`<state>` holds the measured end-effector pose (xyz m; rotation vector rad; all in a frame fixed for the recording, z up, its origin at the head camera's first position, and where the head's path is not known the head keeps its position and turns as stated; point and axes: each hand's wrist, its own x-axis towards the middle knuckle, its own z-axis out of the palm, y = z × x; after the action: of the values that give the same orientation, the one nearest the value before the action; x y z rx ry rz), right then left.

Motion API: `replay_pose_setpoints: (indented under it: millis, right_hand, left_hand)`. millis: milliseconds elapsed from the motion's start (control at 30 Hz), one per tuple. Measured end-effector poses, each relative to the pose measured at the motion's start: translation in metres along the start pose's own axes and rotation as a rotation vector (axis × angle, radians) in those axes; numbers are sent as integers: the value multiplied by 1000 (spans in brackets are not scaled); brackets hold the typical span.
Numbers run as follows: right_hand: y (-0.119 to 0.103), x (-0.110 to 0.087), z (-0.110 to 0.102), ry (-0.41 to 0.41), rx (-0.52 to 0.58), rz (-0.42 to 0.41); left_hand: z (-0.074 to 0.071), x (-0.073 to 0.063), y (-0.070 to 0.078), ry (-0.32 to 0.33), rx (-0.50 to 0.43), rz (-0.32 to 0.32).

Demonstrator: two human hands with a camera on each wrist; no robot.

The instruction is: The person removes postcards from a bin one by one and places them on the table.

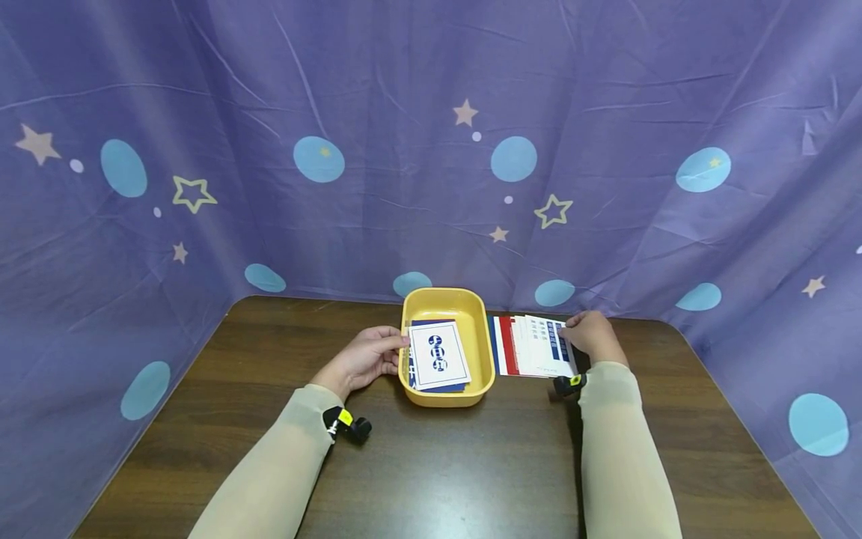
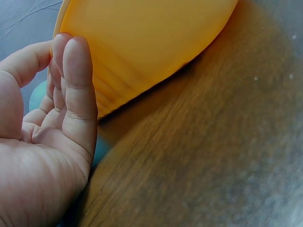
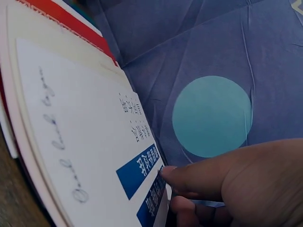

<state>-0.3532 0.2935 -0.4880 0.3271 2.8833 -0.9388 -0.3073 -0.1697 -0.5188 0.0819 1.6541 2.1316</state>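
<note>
A yellow plastic bin (image 1: 481, 378) stands near the back of the table, with a white card (image 1: 441, 355) bearing a blue design on top of blue-edged cards inside. My left hand (image 1: 367, 355) pinches the bin's left rim, the thumb at the top and fingers against the outer wall (image 2: 142, 52). Right of the bin lies a fanned row of cards (image 1: 535, 348) with white, red and blue edges. My right hand (image 1: 592, 335) pinches the right edge of the top white card (image 3: 80, 118), which carries blue printed bars and script. How many cards it grips, I cannot tell.
The brown wooden table (image 1: 438, 464) extends toward me in front of the bin. A purple curtain (image 1: 417, 239) with stars and blue dots hangs directly behind the table and along its sides.
</note>
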Motion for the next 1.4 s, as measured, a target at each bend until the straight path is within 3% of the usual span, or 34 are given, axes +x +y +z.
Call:
replay_pose_setpoints:
  millis: [200,367,833,1167,1400]
  right_hand:
    - [-2,2,-2,-2,31,-32]
    - [-18,-1,-7,-32,94,-71]
    - [-104,-39,-1,-154,153,-254]
    - [-147,-54,13,-227,212,-373]
    - [-182,-53,30,-341,143,-343]
  left_hand:
    - [0,0,-1,5,-9,-3]
    - [1,0,-1,6,-5,-4]
    - [1,-2,-1,6,-4,-5]
    - [0,-2,3,9,12,3]
    - [1,-2,1,1,10,-5]
